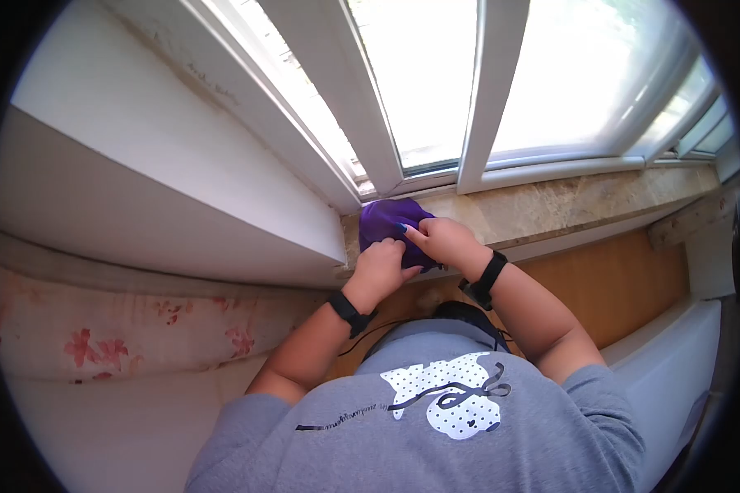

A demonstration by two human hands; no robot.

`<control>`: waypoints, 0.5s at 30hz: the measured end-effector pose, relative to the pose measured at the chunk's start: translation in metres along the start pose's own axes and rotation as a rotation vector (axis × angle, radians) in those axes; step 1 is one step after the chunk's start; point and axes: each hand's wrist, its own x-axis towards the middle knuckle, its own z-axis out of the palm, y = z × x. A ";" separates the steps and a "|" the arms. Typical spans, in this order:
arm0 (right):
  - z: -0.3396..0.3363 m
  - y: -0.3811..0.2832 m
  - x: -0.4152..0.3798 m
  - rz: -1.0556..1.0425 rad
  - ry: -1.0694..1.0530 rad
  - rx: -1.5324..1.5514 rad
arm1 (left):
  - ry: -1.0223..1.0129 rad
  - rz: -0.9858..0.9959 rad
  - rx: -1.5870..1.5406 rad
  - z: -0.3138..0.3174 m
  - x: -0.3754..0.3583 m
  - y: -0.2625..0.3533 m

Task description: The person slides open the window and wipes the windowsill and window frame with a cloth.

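A purple cloth (392, 216) lies bunched at the left end of the stone window sill, below the window frame. My left hand (381, 267) is closed on the cloth's near edge, fingers curled and thumb pointing right. Just right of it, my right hand (446, 243) pinches the cloth, with a dark blue nail showing on one finger. Part of the cloth hangs over the sill's front edge between the two hands. Each wrist wears a black band.
The marble sill (567, 203) runs right beneath white-framed windows (469, 107). A white wall (164, 181) stands at left, above a floral fabric (123, 329). Wooden floor (600, 287) shows below the sill, and a white surface (666, 353) is at lower right.
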 end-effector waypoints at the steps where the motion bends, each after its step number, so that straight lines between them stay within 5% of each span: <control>1: -0.009 -0.001 -0.006 0.042 0.027 0.036 | -0.002 0.057 0.011 0.002 0.005 0.003; 5: -0.033 0.015 -0.033 0.295 0.017 0.294 | 0.003 0.185 0.028 0.012 0.035 0.022; 15: -0.089 0.106 -0.066 0.415 0.166 0.401 | 0.003 0.276 0.112 0.047 0.096 0.114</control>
